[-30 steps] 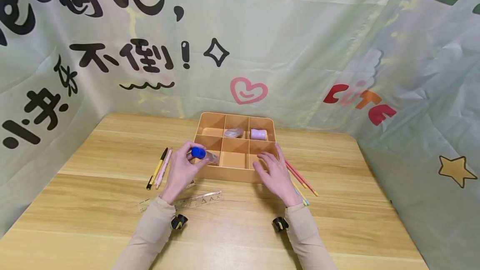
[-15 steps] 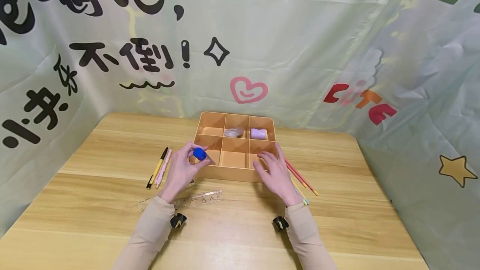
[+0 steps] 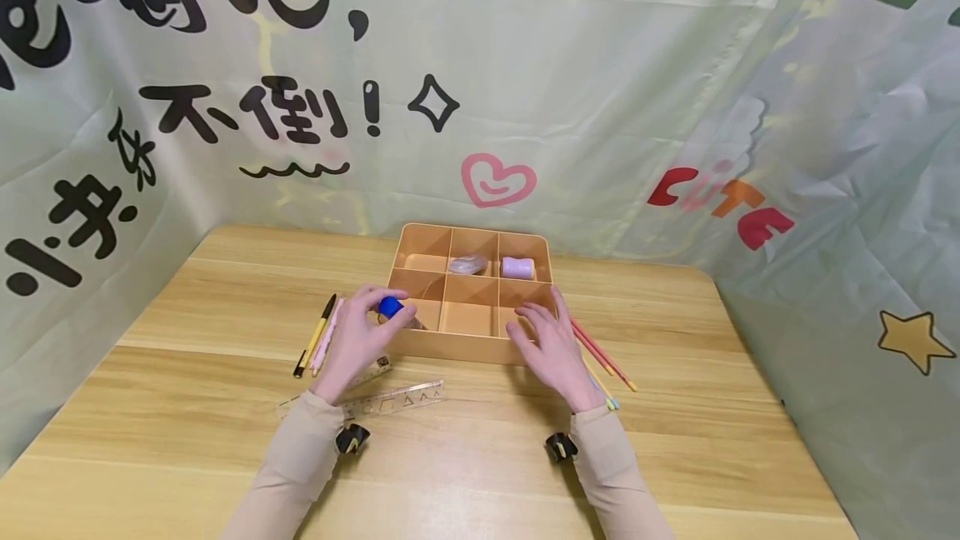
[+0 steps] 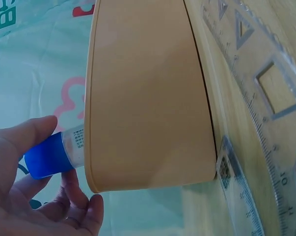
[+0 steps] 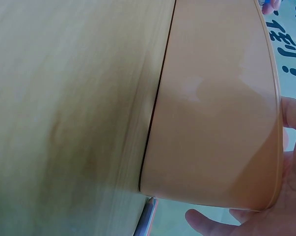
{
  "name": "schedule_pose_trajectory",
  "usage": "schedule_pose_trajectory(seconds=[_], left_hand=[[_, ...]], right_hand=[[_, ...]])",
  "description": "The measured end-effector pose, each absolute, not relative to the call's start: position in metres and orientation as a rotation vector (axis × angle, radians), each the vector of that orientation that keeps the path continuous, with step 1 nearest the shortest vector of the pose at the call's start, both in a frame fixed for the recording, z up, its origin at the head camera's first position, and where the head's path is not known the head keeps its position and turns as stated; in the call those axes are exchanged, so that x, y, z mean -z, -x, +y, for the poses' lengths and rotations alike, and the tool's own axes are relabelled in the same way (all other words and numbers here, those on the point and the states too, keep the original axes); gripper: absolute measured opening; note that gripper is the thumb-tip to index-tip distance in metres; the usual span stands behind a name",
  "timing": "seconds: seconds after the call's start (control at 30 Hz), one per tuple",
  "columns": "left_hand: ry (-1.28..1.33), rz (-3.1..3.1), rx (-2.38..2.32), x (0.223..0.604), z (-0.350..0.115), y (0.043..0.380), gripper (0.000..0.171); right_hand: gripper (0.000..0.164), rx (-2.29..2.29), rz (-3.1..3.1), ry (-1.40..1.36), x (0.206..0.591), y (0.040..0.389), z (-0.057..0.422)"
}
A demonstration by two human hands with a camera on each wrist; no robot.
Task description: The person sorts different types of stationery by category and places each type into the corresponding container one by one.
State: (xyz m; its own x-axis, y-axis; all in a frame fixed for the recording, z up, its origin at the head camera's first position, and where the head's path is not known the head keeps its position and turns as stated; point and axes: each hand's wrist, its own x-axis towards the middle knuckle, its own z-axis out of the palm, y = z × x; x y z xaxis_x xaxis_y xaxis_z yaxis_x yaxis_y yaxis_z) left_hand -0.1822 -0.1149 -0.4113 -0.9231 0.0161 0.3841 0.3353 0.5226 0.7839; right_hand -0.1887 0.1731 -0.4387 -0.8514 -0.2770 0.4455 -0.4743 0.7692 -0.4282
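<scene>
An orange tray (image 3: 450, 346) with six-style dividers stands at the table's back. In its front left compartment leans a clear bottle with a blue cap (image 3: 391, 307); the left wrist view shows the blue cap (image 4: 49, 157) above the rim and printing on the clear body. My left hand (image 3: 362, 340) is around the cap, thumb and fingers spread loosely apart with their tips right at it. My right hand (image 3: 551, 352) rests over the tray's front right corner, fingers relaxed, some reaching into the compartment. In the right wrist view, my right hand (image 5: 280, 196) lies along the rim.
A clear tape roll (image 3: 467, 265) and a purple spool-like item (image 3: 518, 268) lie in back compartments. Yellow and pink pens (image 3: 321, 338) are left of the tray. Clear rulers (image 3: 397, 398) lie in front. Red pencils (image 3: 600, 351) and others lie right.
The bottle went from lying slanted to lower in the front left compartment, and its cap has now tipped left. My left hand has shifted slightly left and its fingers have loosened. The right hand stays put.
</scene>
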Motion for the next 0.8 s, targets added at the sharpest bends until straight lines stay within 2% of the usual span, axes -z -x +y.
schedule_pose_trajectory(seconds=[0.6, 0.8], left_hand=[[0.273, -2.393, 1.247, 0.4119, -0.1155, 0.1831, 0.028], [0.392, -2.429, 1.278, 0.4113, -0.1136, 0.1818, 0.017]], right_hand=[[0.039, -0.718, -2.563, -0.616, 0.4407, 0.1916, 0.1737], [0.039, -0.725, -2.559, -0.617, 0.4416, 0.1917, 0.1736]])
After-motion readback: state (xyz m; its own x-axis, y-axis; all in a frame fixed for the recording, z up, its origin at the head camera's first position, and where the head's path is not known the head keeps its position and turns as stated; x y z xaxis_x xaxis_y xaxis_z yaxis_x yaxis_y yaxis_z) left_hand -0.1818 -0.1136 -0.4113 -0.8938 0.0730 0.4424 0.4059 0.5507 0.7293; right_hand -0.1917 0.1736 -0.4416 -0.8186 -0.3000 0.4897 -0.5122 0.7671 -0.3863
